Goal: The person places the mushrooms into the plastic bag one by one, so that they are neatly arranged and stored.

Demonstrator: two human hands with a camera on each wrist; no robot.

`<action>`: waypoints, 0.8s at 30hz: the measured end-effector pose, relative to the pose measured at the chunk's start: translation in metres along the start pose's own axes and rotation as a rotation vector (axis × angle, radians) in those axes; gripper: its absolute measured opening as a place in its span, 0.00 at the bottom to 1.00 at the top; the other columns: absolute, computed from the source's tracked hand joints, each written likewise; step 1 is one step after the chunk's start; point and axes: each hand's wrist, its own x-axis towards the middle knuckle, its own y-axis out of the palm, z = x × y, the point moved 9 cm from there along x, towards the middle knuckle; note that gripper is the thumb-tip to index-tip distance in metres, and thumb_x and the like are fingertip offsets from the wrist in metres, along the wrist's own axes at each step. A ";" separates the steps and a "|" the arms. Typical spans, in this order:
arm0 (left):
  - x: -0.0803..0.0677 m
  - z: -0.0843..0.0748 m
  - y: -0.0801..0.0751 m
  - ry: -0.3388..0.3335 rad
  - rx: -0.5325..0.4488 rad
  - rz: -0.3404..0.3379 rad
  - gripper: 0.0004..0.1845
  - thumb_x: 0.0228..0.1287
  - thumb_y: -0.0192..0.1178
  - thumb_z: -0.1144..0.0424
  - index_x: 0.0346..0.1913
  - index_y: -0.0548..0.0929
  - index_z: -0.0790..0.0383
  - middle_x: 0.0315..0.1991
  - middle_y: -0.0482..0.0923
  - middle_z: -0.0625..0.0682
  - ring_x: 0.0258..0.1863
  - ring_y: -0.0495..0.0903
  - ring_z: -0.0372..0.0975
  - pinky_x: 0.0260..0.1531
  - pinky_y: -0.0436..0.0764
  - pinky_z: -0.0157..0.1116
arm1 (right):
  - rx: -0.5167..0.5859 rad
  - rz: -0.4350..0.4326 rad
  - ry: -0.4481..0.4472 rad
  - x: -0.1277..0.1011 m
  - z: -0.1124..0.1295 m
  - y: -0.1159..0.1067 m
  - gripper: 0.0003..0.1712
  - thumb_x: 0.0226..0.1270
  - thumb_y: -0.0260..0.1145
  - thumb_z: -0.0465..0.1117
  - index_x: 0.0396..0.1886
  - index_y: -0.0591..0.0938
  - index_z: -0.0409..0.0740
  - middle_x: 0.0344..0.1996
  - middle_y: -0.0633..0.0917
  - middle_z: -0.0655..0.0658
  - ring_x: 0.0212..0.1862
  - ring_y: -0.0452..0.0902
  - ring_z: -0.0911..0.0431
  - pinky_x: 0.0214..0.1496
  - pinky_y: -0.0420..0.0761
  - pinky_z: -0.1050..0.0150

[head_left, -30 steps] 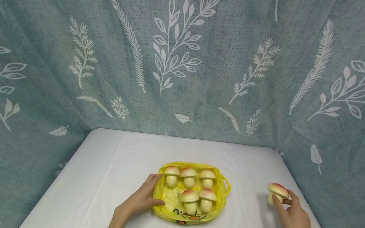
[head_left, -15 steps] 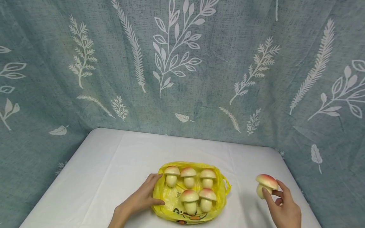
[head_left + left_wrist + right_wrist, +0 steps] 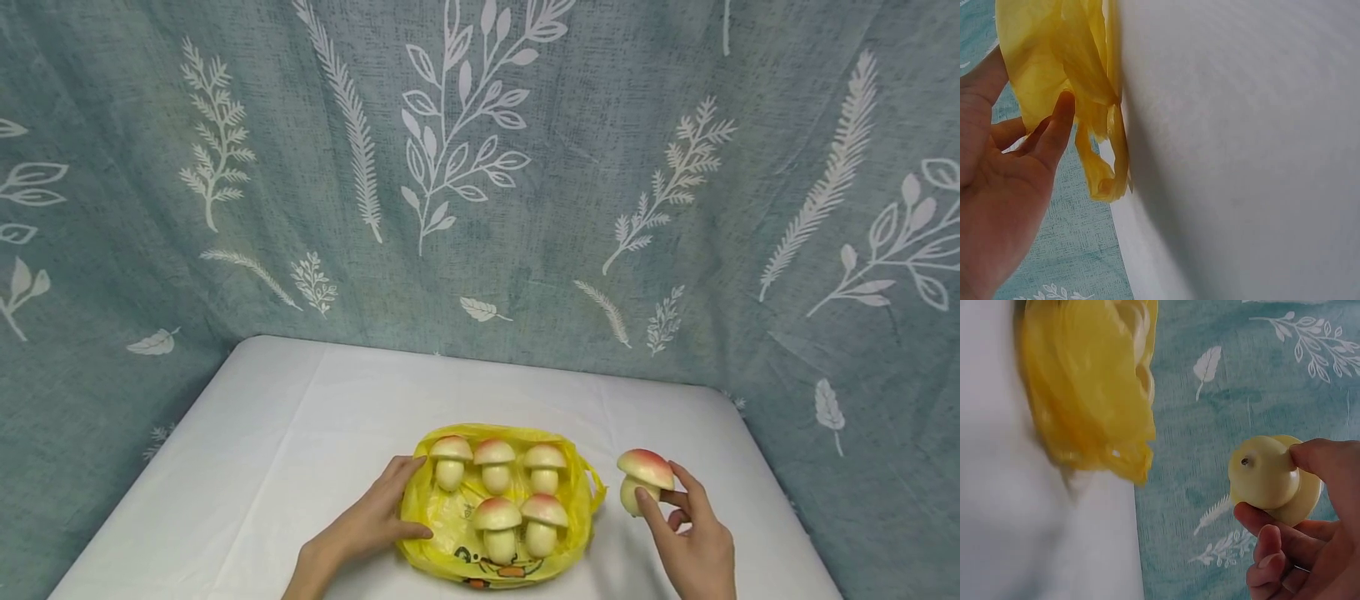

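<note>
A yellow plastic bag (image 3: 431,550) lies spread open on the white table. Several toy mushrooms with cream stems and red-tinted caps lie inside: three in a back row, including a middle mushroom (image 3: 495,477), and two in front. My left hand (image 3: 375,518) holds the bag's left side, thumb and fingers spread along its edge; the left wrist view shows its fingers against the yellow plastic (image 3: 1035,69). To the bag's right, above the table, my right hand (image 3: 697,546) pinches another toy mushroom (image 3: 647,468) between thumb and fingers. A small dark spot marks its rounded stem base (image 3: 1263,472).
The bag's knotted handle (image 3: 597,487) sticks out at its right end, between the bag and the held mushroom. A white cloth covers the table (image 3: 360,392). Blue-green curtains (image 3: 480,275) with white leaf prints hang behind and on both sides.
My right hand has carried the mushroom leftward and up from the table's right side toward the bag. The left hand, the bag and the mushrooms in it stay put.
</note>
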 end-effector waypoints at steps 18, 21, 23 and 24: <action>-0.001 0.001 -0.001 0.007 0.021 -0.012 0.51 0.53 0.75 0.52 0.73 0.59 0.69 0.66 0.61 0.58 0.69 0.62 0.53 0.68 0.61 0.55 | 0.208 0.199 -0.095 -0.035 0.065 0.059 0.31 0.63 0.73 0.50 0.65 0.75 0.51 0.30 0.86 0.53 0.17 0.63 0.63 0.15 0.64 0.69; -0.001 0.001 -0.001 0.010 0.016 -0.013 0.51 0.53 0.75 0.52 0.73 0.59 0.69 0.67 0.61 0.58 0.69 0.61 0.53 0.68 0.60 0.56 | 0.237 0.240 -0.117 -0.044 0.076 0.072 0.32 0.62 0.73 0.50 0.65 0.75 0.49 0.29 0.85 0.54 0.18 0.64 0.63 0.19 0.65 0.69; -0.001 0.001 -0.001 0.011 0.011 -0.014 0.51 0.53 0.75 0.52 0.73 0.60 0.69 0.67 0.61 0.58 0.69 0.61 0.53 0.68 0.60 0.56 | 0.245 0.264 -0.129 -0.050 0.084 0.080 0.33 0.62 0.74 0.50 0.65 0.75 0.50 0.28 0.85 0.55 0.18 0.64 0.64 0.21 0.65 0.69; 0.000 0.001 -0.001 0.011 0.010 -0.013 0.51 0.53 0.75 0.52 0.74 0.59 0.69 0.67 0.61 0.58 0.69 0.61 0.53 0.69 0.60 0.56 | 0.247 0.277 -0.135 -0.053 0.088 0.083 0.33 0.62 0.73 0.51 0.65 0.75 0.50 0.29 0.85 0.56 0.18 0.64 0.64 0.22 0.65 0.69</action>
